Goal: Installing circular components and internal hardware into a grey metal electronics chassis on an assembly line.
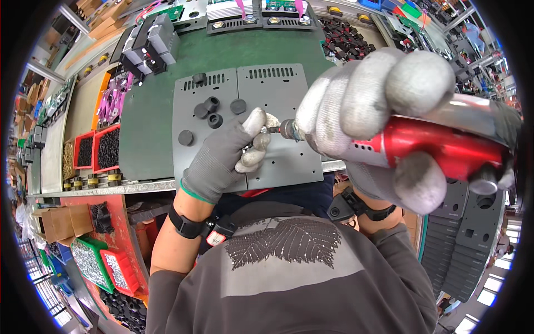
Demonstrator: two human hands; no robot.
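My right hand (361, 106), in a grey-white glove, grips a red power screwdriver (445, 142), its bit pointing left. My left hand (219, 161), gloved in grey, pinches thumb and finger at the bit's tip, around what looks like a small screw (264, 130). Bits of shiny metal, seemingly more screws, show between its curled fingers. Beneath both hands lie two grey slotted metal panels side by side, the left panel (189, 161) and the right panel (295, 167). Several round black rubber feet (186, 137) rest on the left panel, some lying flat, others tipped.
A green work surface (144, 128) carries the panels. Red bins (105, 149) of small black parts stand left, with purple pieces (114, 97) behind. Grey-and-black block units (153, 47) sit far left. Heatsink assemblies (231, 11) line the back; black-and-red parts (345, 39) lie heaped far right.
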